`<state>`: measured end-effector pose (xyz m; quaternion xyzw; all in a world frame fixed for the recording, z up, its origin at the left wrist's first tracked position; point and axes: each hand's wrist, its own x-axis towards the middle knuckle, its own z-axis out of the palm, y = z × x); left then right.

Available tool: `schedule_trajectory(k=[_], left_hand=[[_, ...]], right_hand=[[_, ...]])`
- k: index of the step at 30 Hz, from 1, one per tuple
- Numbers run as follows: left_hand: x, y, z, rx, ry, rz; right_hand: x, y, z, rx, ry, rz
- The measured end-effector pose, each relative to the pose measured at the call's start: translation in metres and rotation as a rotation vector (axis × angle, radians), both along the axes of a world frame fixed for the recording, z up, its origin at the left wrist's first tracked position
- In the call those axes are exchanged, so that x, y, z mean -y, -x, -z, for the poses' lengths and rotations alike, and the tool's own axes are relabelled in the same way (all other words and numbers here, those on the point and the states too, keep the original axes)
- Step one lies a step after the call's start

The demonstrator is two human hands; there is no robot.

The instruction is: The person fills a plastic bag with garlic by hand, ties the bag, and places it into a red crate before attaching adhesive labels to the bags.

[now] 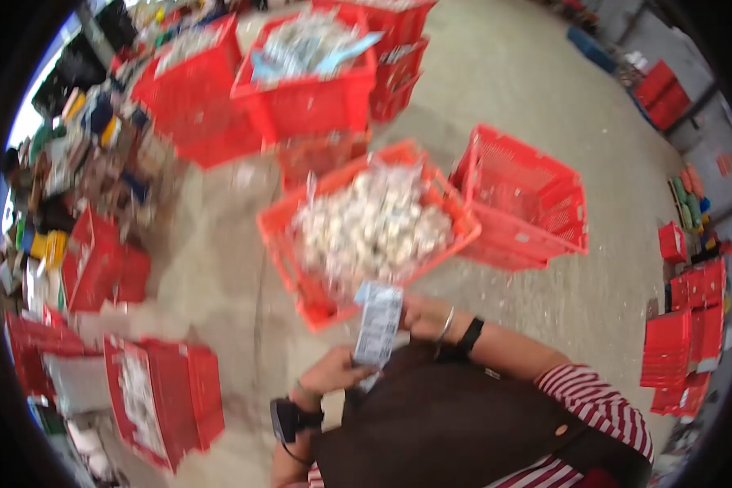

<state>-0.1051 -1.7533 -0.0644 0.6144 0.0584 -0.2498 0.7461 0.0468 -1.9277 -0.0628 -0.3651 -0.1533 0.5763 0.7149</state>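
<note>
Between my two hands is a light blue printed packet [378, 324], close to my dark apron. My left hand [333, 370] has its fingers closed on the packet's lower left edge. At the upper right edge, my right hand [421, 317] grips the same packet. Just beyond my hands stands a red crate [464, 232] heaped with small whitish pieces [374, 224] and clear plastic. The packet's top end lies over the crate's near rim in the view; whether they touch I cannot tell.
An open red crate [516, 199] stands right of the filled one. Behind are stacked red crates [309, 110], one holding blue and clear plastic. More red crates [195, 390] stand at the left, beside a heap of mixed items [81, 163]. Stacked red bins [667, 350] line the right.
</note>
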Motion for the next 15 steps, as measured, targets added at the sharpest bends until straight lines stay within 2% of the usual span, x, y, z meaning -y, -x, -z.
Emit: schedule_trajectory(k=[2,3,4,5,9,11,12,15], left_hand=[[-0.002,0.027,0.006,-0.057,-0.029,0.034],[-0.005,0.039,0.008,-0.088,-0.127,0.047],[-0.009,0.047,0.012,-0.105,-0.233,0.064],[-0.014,0.059,0.018,-0.117,-0.233,0.049],[-0.024,0.121,0.055,-0.300,-0.329,-0.095],[-0.026,0.144,0.061,-0.488,-0.300,-0.157],[-0.025,0.155,0.069,-0.489,-0.263,-0.190],[-0.019,0.141,0.028,-0.591,-0.189,-0.321]], right_hand=[[0.000,-0.010,0.023,-0.303,-0.179,0.053],[-0.002,-0.010,0.027,-0.334,-0.166,0.034],[-0.006,-0.013,0.030,-0.339,-0.095,0.095],[-0.011,-0.015,0.033,-0.336,-0.026,0.158],[-0.029,-0.015,0.049,-0.363,-0.057,0.242],[-0.035,-0.014,0.058,-0.360,-0.032,0.205],[-0.038,-0.011,0.061,-0.323,0.022,0.154],[-0.050,0.004,0.064,-0.241,0.102,0.058]])
